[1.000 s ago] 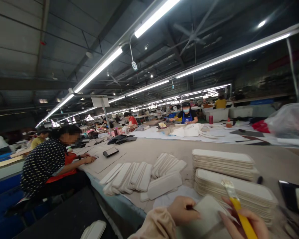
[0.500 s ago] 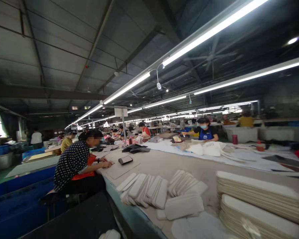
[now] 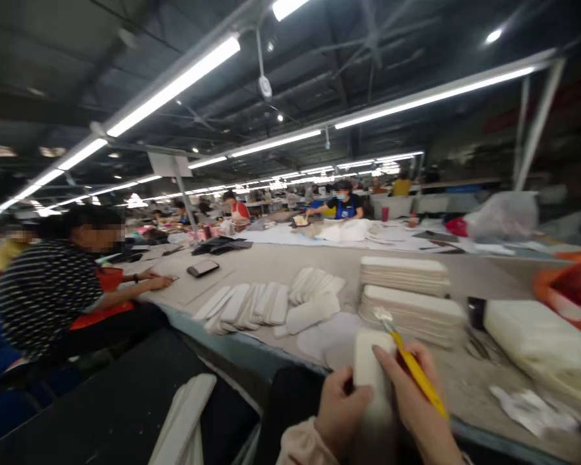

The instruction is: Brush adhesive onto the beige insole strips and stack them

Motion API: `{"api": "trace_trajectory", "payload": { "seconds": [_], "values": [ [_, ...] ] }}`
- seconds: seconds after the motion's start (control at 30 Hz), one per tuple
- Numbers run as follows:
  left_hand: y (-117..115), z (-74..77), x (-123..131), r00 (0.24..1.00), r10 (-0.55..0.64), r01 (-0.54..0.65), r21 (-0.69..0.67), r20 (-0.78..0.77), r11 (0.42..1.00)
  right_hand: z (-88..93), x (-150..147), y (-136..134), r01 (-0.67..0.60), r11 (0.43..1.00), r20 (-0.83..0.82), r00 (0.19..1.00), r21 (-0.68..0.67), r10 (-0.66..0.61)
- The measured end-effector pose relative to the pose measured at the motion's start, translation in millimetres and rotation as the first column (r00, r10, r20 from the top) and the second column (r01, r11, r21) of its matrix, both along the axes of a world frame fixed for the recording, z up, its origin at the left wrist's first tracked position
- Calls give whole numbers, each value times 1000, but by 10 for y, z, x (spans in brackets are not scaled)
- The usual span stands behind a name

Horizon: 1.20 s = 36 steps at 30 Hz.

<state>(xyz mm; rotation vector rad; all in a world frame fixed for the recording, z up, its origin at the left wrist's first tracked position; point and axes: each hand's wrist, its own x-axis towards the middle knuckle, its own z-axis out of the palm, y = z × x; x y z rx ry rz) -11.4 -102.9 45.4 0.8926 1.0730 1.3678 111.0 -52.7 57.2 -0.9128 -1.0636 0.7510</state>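
My left hand [image 3: 341, 405] is closed on the left edge of a long off-white panel with rounded corners [image 3: 368, 345], its thumb lying across the front. The panel stands upright at the table's front edge. My right hand [image 3: 419, 394] presses thumb or finger against the panel's right side. Tucked in that same hand is a yellow-handled brush [image 3: 423, 378], tilted, its tip coated in white paste. Past the panel, similar panels lie fanned out [image 3: 254, 303] on the table [image 3: 271, 258], and two neat stacks of them [image 3: 411, 310] stand to the right.
A whitish tub [image 3: 537, 336], crumpled white scraps [image 3: 532, 407] and an orange bag [image 3: 574, 284] are at the right. More panels [image 3: 186, 413] lie on a dark surface at lower left. A co-worker in an orange apron [image 3: 97, 290] sits at the left; another person [image 3: 346, 203] works across the table.
The view has swung right and down. Both my hands, the held panel and the yellow brush have come into sight, along with the tub and orange bag.
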Motion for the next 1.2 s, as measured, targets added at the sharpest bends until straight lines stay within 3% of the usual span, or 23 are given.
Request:
{"api": "trace_trajectory", "payload": {
  "seconds": [0.13,0.3,0.53,0.7,0.8,0.97,1.2],
  "values": [
    [4,-107,-84,996,-35,32,39,82,999,106,-124,-62,-51,998,-19,999,-35,50],
    [-36,-107,-200,1000,19,-21,89,22,996,159,-220,-176,-110,994,-32,993,4,110],
    [-246,145,-133,999,33,-28,108,-40,994,355,-178,-346,-128,989,-19,991,71,130],
    [-313,296,-81,998,11,-20,142,62,990,449,-142,-352,-152,985,-3,988,85,153],
    [-292,287,-32,998,20,-29,141,67,990,425,-112,-324,-144,986,-45,988,80,148],
    [-162,115,53,997,65,-59,132,-47,989,265,-13,-232,-154,985,-83,984,73,159],
    [48,23,275,999,15,-14,49,-31,999,54,211,-46,-139,990,-98,985,39,142]
  ]
}}
